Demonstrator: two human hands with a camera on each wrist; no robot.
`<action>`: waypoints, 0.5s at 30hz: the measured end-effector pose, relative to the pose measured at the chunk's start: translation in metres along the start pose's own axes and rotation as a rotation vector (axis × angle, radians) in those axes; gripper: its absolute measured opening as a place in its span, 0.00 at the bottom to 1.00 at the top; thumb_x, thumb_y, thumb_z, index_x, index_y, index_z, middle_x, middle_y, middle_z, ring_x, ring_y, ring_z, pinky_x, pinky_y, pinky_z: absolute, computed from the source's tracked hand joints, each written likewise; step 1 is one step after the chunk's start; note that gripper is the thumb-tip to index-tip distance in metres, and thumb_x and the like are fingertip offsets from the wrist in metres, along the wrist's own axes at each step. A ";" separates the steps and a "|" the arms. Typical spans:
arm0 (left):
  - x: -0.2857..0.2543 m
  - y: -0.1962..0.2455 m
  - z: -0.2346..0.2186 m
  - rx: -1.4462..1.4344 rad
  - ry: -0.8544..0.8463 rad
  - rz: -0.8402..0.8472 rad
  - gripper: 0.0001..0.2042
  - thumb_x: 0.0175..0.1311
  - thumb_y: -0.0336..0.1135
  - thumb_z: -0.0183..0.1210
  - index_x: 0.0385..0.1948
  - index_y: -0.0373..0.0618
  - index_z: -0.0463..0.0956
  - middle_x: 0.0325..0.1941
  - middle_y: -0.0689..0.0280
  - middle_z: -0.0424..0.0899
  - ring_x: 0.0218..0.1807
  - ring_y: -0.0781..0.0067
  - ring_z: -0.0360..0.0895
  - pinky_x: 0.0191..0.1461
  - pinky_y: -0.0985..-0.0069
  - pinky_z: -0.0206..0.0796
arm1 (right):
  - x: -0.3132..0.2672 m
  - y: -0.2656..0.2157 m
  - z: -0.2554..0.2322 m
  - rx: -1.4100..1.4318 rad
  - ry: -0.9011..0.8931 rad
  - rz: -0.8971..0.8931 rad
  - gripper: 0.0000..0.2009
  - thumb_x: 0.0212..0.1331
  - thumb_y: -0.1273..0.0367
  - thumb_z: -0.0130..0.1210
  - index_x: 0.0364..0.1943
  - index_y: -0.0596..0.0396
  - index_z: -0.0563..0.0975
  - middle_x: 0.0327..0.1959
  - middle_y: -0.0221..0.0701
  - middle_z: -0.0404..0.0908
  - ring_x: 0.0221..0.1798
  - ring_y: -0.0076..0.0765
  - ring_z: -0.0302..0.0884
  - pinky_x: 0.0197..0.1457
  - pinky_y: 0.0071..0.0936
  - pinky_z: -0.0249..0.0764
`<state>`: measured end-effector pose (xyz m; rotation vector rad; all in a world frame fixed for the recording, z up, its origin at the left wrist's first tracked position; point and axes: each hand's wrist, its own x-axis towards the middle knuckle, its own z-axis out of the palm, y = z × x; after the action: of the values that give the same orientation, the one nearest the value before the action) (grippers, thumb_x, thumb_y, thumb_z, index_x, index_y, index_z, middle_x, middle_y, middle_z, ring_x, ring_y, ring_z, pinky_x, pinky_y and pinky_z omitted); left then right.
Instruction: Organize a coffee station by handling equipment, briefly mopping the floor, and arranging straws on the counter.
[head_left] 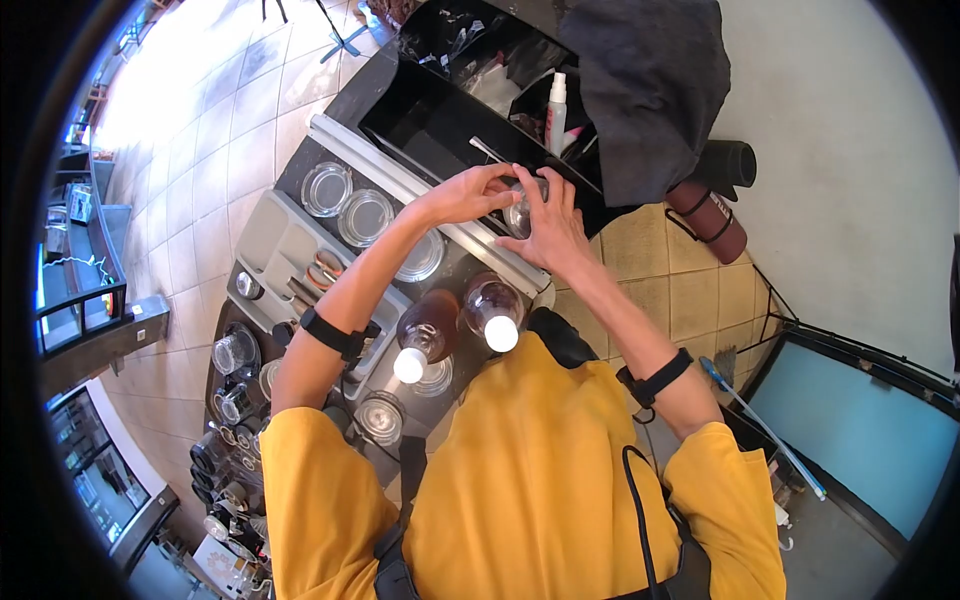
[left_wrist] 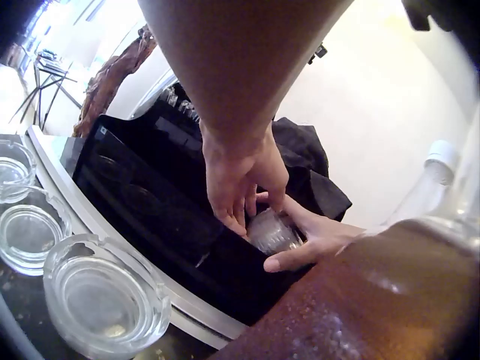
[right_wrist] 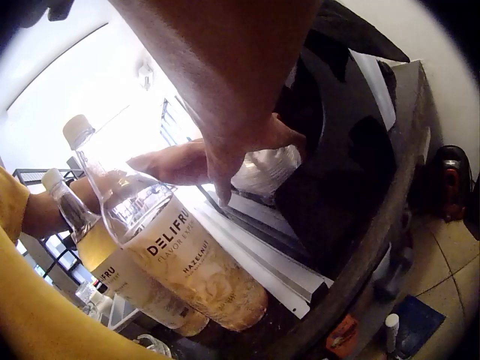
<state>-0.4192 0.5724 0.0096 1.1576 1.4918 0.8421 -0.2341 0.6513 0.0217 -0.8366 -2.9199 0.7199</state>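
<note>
Over the near edge of a black compartment box [head_left: 400, 115], both hands meet at a clear, ribbed, glass-like piece [left_wrist: 274, 231]. My right hand [head_left: 550, 225] holds it from the right, with thumb and fingers spread around its side. From the left, my left hand [head_left: 470, 195] pinches at its edge with bent fingers. Much of the piece [right_wrist: 266, 171] is hidden behind the hands, and I cannot tell its exact kind. Round glass ashtrays [left_wrist: 105, 296] with notched rims stand in a row on the dark counter, left of the box.
Two white-capped syrup bottles [right_wrist: 191, 259] stand close to the body, below the forearms. A grey cutlery tray [head_left: 265, 255] holds scissors [head_left: 324, 268]. Inside the box is a spray bottle [head_left: 556, 115]; dark cloth [head_left: 650, 90] drapes its right side. Glassware [head_left: 235, 350] crowds the lower left.
</note>
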 end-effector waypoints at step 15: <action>0.022 -0.013 -0.002 -0.042 -0.134 -0.059 0.21 0.69 0.41 0.55 0.59 0.39 0.71 0.39 0.63 0.83 0.40 0.76 0.80 0.45 0.77 0.73 | -0.015 0.005 -0.006 0.006 0.180 -0.140 0.47 0.45 0.57 0.73 0.72 0.42 0.59 0.70 0.43 0.57 0.72 0.55 0.54 0.67 0.57 0.58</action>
<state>-0.4248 0.5900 -0.0083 1.1121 1.3858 0.7377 -0.2180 0.6498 0.0267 -0.6510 -2.7796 0.6085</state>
